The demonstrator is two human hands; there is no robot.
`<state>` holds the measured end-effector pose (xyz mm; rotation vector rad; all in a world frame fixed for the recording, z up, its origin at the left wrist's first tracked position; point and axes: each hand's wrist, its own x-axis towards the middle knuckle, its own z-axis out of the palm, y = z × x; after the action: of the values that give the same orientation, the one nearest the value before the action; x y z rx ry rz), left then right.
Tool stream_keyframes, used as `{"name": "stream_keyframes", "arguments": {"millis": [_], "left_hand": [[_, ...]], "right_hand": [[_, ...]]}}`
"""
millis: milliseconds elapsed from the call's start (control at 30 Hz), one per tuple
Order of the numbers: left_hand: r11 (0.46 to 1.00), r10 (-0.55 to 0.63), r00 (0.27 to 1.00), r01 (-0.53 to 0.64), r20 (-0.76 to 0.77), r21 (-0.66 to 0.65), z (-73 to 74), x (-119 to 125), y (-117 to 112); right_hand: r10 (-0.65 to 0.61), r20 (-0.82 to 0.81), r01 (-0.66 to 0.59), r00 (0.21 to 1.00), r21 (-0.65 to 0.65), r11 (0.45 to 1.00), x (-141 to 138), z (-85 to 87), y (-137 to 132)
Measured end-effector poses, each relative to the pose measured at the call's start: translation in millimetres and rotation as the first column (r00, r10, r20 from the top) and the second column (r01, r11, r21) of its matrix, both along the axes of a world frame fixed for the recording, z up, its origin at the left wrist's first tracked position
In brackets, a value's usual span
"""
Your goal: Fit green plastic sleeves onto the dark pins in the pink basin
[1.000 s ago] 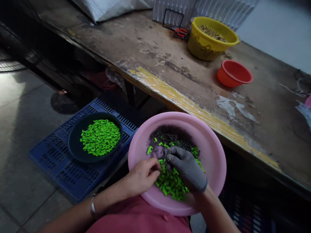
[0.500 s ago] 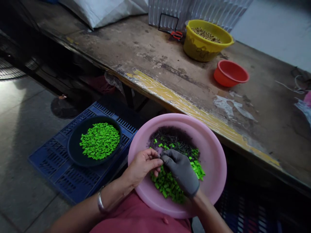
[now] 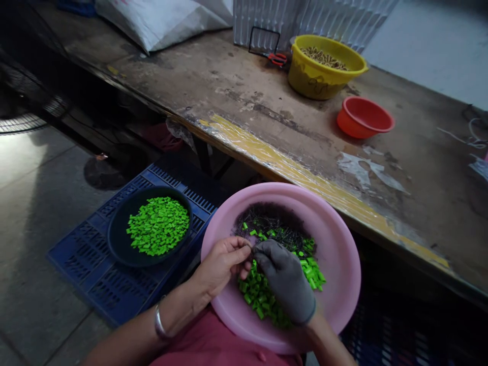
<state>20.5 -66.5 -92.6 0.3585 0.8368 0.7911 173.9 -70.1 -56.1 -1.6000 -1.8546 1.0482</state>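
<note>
Over a pink basin (image 3: 345, 300), my left hand (image 3: 224, 262) and my right hand (image 3: 284, 274) meet at the fingertips. The left is bare, its thumb and fingers pinched; the right wears a grey glove and is pinched too. Whatever they hold between them is too small to make out. Beneath them in the basin lie small bright green pieces (image 3: 263, 300), partly hidden by my right hand. A heap of thin dark bits (image 3: 282, 221) spreads along the basin's far side, with a few green pieces among it.
Left of the basin, a dark round tub (image 3: 118, 244) of green pieces stands on a blue plastic pallet (image 3: 82, 249). The worn table (image 3: 236, 76) ahead carries a yellow tub (image 3: 316, 81), a red bowl (image 3: 356, 124), red-handled scissors (image 3: 277, 59) and a white sack (image 3: 171, 23).
Both hands stay together over the basin, with the right fingers slightly more curled. The whole view has shifted a little, so everything sits slightly lower.
</note>
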Motion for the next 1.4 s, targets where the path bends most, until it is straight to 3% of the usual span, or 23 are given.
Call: {"name": "stream_keyframes", "arguments": {"millis": [133, 433, 767, 933, 1200, 1400], "left_hand": [[0.999, 0.044, 0.998, -0.043, -0.05, 0.024, -0.9, 1, 0], [0.994, 0.075, 0.996, -0.071, -0.044, 0.081, -0.2, 3, -3], [0.968, 0.073, 0.939, 0.013, -0.336, 0.249, 3.0, 6, -9], [0.966, 0.061, 0.938, 0.031, -0.341, 0.257, 3.6, 5, -11], [0.962, 0.003, 0.955, 0.078, -0.298, 0.262, 2.9, 1, -12], [0.947, -0.003, 0.964, 0.088, -0.267, 0.308, 5.7, -2, -11]], "right_hand": [[-0.041, -0.033, 0.041, 0.999, -0.006, 0.999, 0, 0.6, 1], [-0.125, -0.26, 0.06, 0.958, -0.244, 0.968, 0, 6.4, 6], [-0.199, -0.27, 0.143, 0.942, -0.211, 0.967, -4, 0.4, -1], [-0.239, -0.142, 0.217, 0.961, -0.152, 0.964, -7, 1.1, -1], [-0.157, -0.346, 0.039, 0.925, -0.325, 0.945, 0, 5.3, 4], [-0.207, -0.397, 0.049, 0.894, -0.373, 0.926, 6, -2.6, 5]]}}
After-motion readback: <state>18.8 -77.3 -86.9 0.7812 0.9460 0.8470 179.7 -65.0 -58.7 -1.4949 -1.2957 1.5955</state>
